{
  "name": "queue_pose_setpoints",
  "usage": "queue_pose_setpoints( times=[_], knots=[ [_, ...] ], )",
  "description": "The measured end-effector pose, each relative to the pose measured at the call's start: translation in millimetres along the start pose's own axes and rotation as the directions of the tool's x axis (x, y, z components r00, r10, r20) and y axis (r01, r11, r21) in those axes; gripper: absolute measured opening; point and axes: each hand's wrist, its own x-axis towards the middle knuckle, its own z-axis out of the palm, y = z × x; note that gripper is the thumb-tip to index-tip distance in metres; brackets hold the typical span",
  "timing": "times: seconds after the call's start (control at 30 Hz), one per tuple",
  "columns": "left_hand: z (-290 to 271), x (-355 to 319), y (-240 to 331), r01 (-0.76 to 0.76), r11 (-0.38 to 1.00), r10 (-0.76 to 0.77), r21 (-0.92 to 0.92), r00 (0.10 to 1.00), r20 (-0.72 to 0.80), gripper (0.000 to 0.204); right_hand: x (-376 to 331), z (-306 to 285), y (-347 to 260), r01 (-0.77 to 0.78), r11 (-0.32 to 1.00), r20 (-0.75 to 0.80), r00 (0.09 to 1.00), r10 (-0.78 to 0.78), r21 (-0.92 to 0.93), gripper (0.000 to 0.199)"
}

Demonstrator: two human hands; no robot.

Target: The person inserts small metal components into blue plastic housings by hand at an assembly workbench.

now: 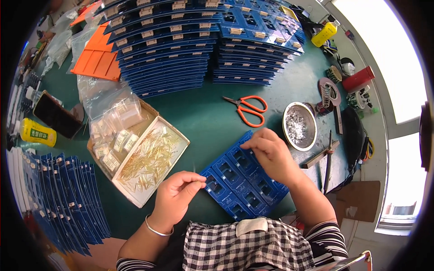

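Note:
A blue circuit board panel (pixel 233 175) with several square cut-outs lies tilted on the green table in front of me. My left hand (pixel 177 193) is pinched, thumb against forefinger, right at the panel's left corner; whatever sits between those fingertips is too small to name. Over the panel's far edge, my right hand (pixel 272 155) has its fingers curled together, and what they grip is hidden. To the left, a shallow cardboard tray (pixel 179 156) holds many thin gold-coloured pins (pixel 149 158). Orange-handled scissors (pixel 247 109) lie beyond the panel.
Tall stacks of blue boards (pixel 167 58) rise at the back, with more boards (pixel 63 198) standing at left. A metal bowl (pixel 293 143) of silvery bits sits right. Plastic bags (pixel 122 117), a phone (pixel 56 114), yellow bottles (pixel 38 133) and a red box (pixel 358 78) surround the work area.

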Motion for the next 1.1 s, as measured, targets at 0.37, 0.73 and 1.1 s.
queue_pose_setpoints(
  times=[0.37,0.73,1.1],
  knots=[
    [-14.7,3.6,10.0,-0.260,0.958,0.221,-0.121,0.937,-0.270,0.023,12.8,14.7,-2.6,-0.020,0.988,0.019,1.000,0.023,-0.151,0.032],
    [-16.1,7.1,12.4,-0.224,0.951,0.159,-0.212,0.946,-0.283,0.019,13.7,16.9,-3.3,0.105,0.954,0.031,0.994,-0.101,-0.282,0.036],
    [-14.5,6.4,10.5,-0.245,0.952,0.198,-0.183,0.950,-0.242,0.016,-4.7,15.6,6.0,0.275,0.842,0.070,0.959,-0.275,-0.464,0.022]
  ],
)
